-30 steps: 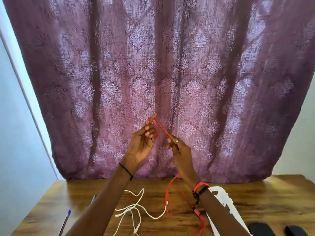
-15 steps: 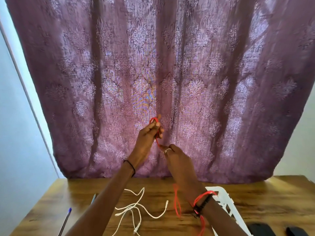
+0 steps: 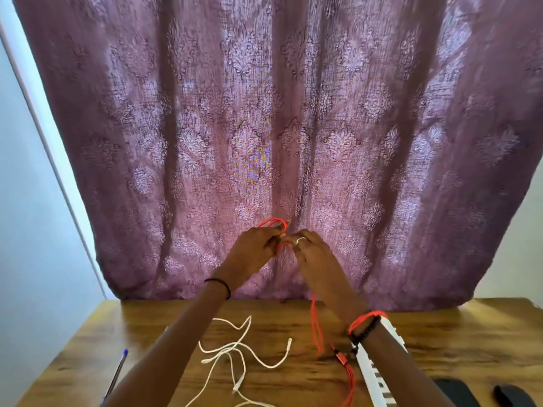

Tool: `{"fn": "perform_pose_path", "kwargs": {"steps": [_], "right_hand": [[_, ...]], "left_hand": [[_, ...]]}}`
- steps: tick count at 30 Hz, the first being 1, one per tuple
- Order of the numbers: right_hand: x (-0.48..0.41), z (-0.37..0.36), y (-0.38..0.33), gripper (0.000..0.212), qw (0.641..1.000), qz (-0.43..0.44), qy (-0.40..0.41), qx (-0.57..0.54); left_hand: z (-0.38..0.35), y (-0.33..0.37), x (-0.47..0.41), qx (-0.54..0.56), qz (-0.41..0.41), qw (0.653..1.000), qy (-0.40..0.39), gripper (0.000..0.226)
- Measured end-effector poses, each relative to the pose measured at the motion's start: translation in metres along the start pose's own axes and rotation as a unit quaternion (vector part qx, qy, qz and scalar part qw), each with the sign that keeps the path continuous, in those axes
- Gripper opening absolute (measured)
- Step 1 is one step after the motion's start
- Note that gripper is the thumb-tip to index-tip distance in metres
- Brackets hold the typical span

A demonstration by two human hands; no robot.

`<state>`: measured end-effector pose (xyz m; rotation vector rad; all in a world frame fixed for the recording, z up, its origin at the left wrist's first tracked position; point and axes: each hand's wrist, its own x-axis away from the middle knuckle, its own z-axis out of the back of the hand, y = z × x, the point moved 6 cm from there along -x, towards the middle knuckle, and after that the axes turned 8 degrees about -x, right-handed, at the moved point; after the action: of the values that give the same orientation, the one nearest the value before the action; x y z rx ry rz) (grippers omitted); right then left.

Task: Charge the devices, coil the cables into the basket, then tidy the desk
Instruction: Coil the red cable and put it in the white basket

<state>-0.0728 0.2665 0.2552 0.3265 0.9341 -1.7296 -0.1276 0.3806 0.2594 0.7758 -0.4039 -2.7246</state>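
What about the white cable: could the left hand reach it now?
Probably not yet: left hand and right hand both hold the red cable up. Otherwise the white cable lies uncovered below.

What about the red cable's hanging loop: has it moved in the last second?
Yes. The red cable's hanging loop has shifted right, away from the white cable's plug on the desk, which it overlapped before.

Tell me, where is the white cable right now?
In the head view, the white cable lies loose on the wooden desk, low and left of centre, between the blue pen on its left and the dangling red cable on its right.
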Motion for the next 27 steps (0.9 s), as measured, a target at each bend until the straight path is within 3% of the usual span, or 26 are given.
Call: {"fn": "perform_pose_path", "kwargs": {"steps": [3,5,7,12,15,20,27], "right_hand": [[-0.009,0.014,0.009,0.025,0.998,0.027,0.047,-0.040],[-0.015,0.018,0.024,0.034,0.997,0.020,0.051,-0.045],[-0.018,0.024,0.031,0.029,0.996,0.019,0.065,-0.064],[-0.029,0.035,0.037,0.021,0.983,0.027,0.074,-0.163],[-0.033,0.034,0.042,0.017,0.960,-0.039,0.064,-0.271],[-0.030,0.021,0.052,0.016,0.882,-0.134,0.097,-0.441],[-0.016,-0.018,0.053,0.018,0.837,-0.200,0.114,-0.496]], "left_hand": [[-0.013,-0.017,0.005,0.159,0.037,0.986,-0.030,0.035],[-0.018,-0.025,0.009,0.226,0.051,0.971,-0.050,0.024],[-0.021,-0.029,0.012,0.283,0.062,0.954,-0.079,0.017],[-0.028,-0.016,0.019,0.389,0.065,0.904,-0.165,0.035],[-0.027,-0.007,0.022,0.516,0.053,0.834,-0.189,0.038],[-0.022,0.001,0.022,0.689,0.052,0.698,-0.188,0.050],[-0.014,0.008,0.007,0.823,0.062,0.554,-0.107,0.057]]}}
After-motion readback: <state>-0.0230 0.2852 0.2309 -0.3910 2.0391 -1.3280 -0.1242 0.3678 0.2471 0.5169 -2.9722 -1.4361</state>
